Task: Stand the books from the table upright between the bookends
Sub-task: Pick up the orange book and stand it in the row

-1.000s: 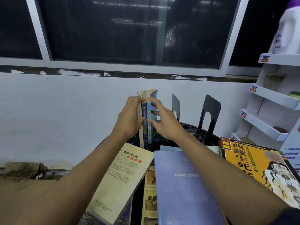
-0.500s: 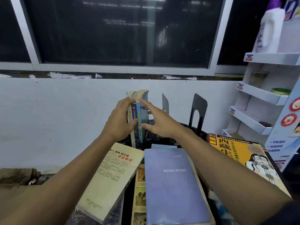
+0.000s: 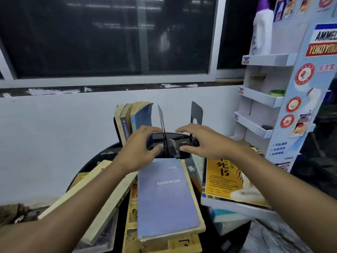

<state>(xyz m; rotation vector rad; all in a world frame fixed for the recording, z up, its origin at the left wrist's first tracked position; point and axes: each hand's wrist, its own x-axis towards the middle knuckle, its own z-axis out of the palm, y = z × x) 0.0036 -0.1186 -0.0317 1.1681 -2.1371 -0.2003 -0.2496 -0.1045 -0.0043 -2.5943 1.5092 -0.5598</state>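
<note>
The round black table [image 3: 94, 160] carries flat books, the blue-violet paperback [image 3: 164, 198] in the middle. The white cardboard shelf rack [image 3: 262, 98] holds a white purple-capped bottle [image 3: 261, 33]. Three worn books [image 3: 135, 119] stand upright left of the thin black metal bookend [image 3: 161, 121]. The left hand [image 3: 138, 152] and right hand [image 3: 206, 141] have let go of them, fingers spread and holding nothing, above the paperback's far end.

- The bookends [image 3: 196, 113] are thin black sheet metal, smooth, with a dull sheen.
- The upright books [image 3: 135, 115] show yellowed paper, and their top edges are rough and frayed.
- The blue book [image 3: 164, 201] has a matt cover (paper or cloth, hard to tell).
- The yellow book [image 3: 229, 181] has a glossy printed cover.
- The table [image 3: 91, 162] is black and glossy.
- The bottle [image 3: 262, 30] is smooth white plastic.
- The wall [image 3: 54, 134] is matt white paint.
</note>
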